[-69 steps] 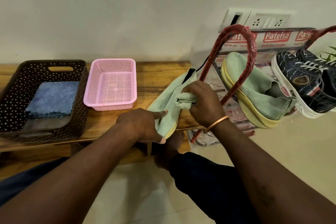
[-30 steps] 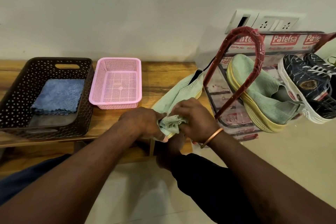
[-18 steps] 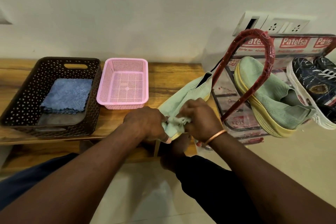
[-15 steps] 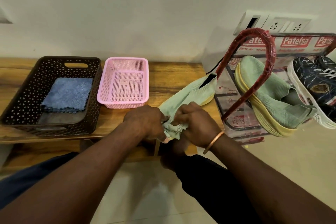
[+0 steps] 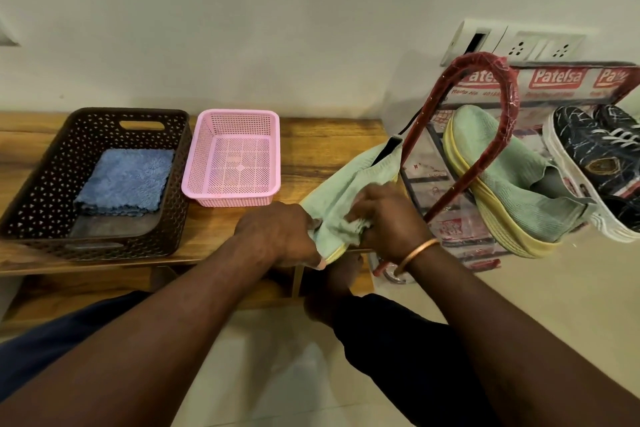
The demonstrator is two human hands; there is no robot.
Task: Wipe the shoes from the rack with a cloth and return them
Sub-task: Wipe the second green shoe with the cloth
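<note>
Both hands meet at the front edge of the wooden bench [image 5: 311, 146], close together over a pale green shoe [image 5: 349, 180] that lies on the bench's right end, toe toward the person and heel opening toward the wall. The left hand [image 5: 277, 232] grips the toe end with its fingers curled around it, while the right hand [image 5: 388, 215] is clenched on a bunched cloth [image 5: 349, 227] and presses it to the shoe's upper. The cloth is nearly the same pale green as the shoe, so where one ends and the other begins is hard to tell. Just off the bench's right end stands the shoe rack [image 5: 485, 56], a red tube frame still in clear printed wrapping. On the bench's left end sits a dark brown perforated basket [image 5: 38, 191], and beside it, toward the middle of the bench, a smaller pink mesh basket [image 5: 230, 200]. On the rack, right of the bench, the matching green shoe [image 5: 512, 177] leans on its yellow sole, with a pair of dark patterned sneakers [image 5: 595, 156] farther from the bench. A folded blue cloth [image 5: 128, 180] lies inside the brown basket. Smallest of all, a thin copper-coloured bangle [image 5: 417, 250] circles the right wrist, level with the bench's front edge.
</note>
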